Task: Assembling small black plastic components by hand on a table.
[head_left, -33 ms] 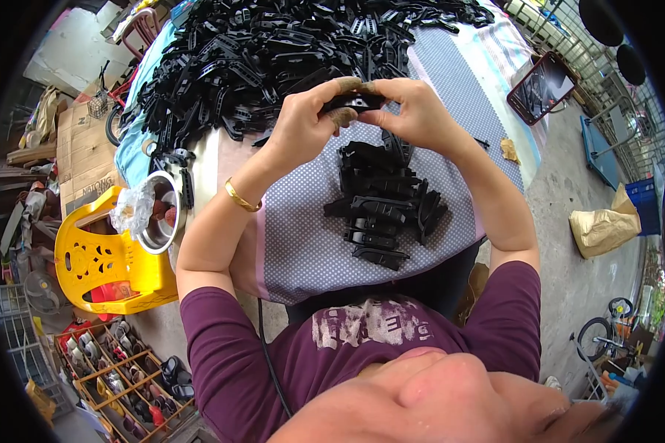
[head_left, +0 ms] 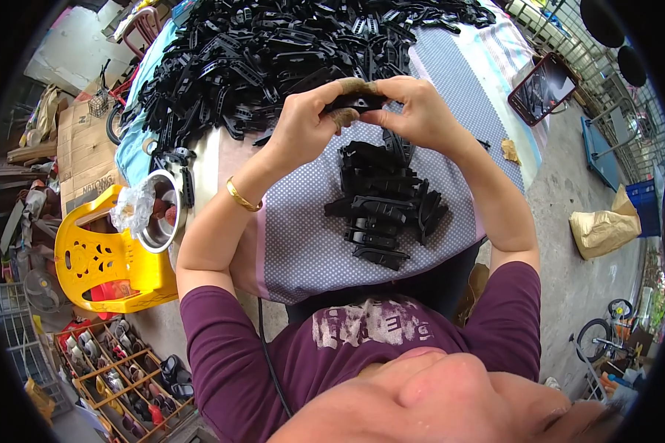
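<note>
Between my two hands, over the far part of the cloth-covered table, is a small black plastic part (head_left: 358, 103). My left hand (head_left: 308, 122) pinches its left end, with brownish coverings on the thumb and fingertips. At the other end, my right hand (head_left: 415, 112) grips it between thumb and fingers. The fingers hide much of the part, so its exact kind does not show. Nearer to me, a small stack of similar black plastic parts (head_left: 380, 209) lies on the dotted cloth (head_left: 295, 247). Beyond my hands spreads a large heap of such black parts (head_left: 258, 55).
A metal bowl (head_left: 171, 235) with round brownish things and a plastic bag stands by the table's left edge, beside a yellow plastic chair (head_left: 89, 255). At the far right is a phone (head_left: 543, 88). A brown paper sack (head_left: 606, 230) sits on the floor to the right.
The black part has tilted slightly between my fingers. Both hands stay in almost the same place, and the stack and heap are unchanged.
</note>
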A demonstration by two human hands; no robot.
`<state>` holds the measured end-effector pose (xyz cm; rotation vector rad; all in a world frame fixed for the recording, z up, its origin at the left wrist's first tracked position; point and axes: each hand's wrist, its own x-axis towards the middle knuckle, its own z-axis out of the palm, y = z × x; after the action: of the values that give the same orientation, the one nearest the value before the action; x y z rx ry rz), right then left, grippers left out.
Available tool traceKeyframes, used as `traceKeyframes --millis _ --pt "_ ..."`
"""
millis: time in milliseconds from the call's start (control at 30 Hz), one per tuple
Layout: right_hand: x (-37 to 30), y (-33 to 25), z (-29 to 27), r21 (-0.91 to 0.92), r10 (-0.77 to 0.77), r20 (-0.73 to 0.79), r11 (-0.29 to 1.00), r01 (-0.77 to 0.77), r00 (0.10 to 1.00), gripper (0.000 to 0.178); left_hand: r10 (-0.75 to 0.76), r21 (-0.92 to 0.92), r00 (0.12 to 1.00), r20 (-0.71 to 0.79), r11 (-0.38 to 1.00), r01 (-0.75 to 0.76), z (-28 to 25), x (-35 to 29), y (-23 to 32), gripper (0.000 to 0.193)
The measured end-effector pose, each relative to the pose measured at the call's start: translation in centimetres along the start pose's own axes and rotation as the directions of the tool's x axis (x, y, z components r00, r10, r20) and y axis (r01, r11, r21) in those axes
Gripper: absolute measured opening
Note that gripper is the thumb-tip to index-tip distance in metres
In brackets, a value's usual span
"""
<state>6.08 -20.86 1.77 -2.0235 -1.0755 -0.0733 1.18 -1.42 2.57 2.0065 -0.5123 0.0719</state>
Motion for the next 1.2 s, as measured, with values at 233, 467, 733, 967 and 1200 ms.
traceKeyframes --millis 233,467,733,967,1200 --pt "0.8 2.0 -0.8 0.371 0.15 0.072 0.914 -0.166 0.986 0.025 0.024 -0.052 0.999 0.021 0.998 -0.023 -0.4 0.1 -2.0 0.039" --pt "0.3 12.4 -4.6 0.258 0.334 -0.434 0.936 -0.24 0.837 0.025 0.173 -0.18 0.9 0.4 0.978 -0.108 1.5 0.4 -2.9 0.05" --pt "4.0 10.2 0.3 -0.599 0.096 -0.315 0.751 -0.277 0.944 0.029 0.328 0.71 0.945 -0.011 0.668 -0.223 0.4 1.1 -5.6 0.033" --pt "6.6 9.6 -0.8 -0.638 0.407 -0.292 0.592 -0.493 0.865 0.028 0.277 0.725 0.958 0.076 0.644 -0.243 0.6 0.8 -6.0 0.022" --pt "4.6 8.7 0.0 -0.253 -0.059 -0.399 0.966 -0.048 0.915 0.023 -0.109 -0.298 0.974 -0.2 0.954 0.045 0.3 1.6 -6.2 0.019"
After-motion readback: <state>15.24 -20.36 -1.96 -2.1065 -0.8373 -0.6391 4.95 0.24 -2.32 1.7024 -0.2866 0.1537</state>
